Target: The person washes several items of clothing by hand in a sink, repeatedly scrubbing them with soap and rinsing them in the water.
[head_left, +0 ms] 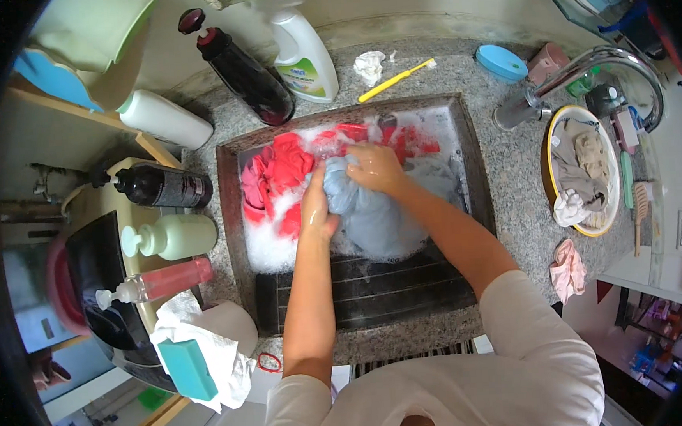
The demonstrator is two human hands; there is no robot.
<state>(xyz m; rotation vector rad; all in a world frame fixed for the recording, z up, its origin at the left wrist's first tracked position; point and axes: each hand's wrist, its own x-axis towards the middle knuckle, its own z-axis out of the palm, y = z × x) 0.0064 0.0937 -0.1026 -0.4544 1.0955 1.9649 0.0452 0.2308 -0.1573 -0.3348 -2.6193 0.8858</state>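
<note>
A wet light grey-blue garment (381, 222) lies bunched in a sudsy stone sink (482, 228). My left hand (317, 204) is closed on its left side, fingers pointing away from me. Across the top of the bunch, my right hand (375, 166) grips a fold, the fingers partly buried in cloth. Red clothes (287, 165) are heaped at the sink's far left, and more red cloth shows among the foam behind my hands. White suds (269, 252) cover much of the left side. The near part of the sink is a dark ridged washboard (362, 297).
A dark pump bottle (247, 78) and a white bottle (306, 63) stand behind the sink, beside a yellow toothbrush (395, 81). Several bottles line the left. At right are a curved faucet (574, 74), a yellow-rimmed basin (550, 165) of clothes and a pink cloth (568, 272).
</note>
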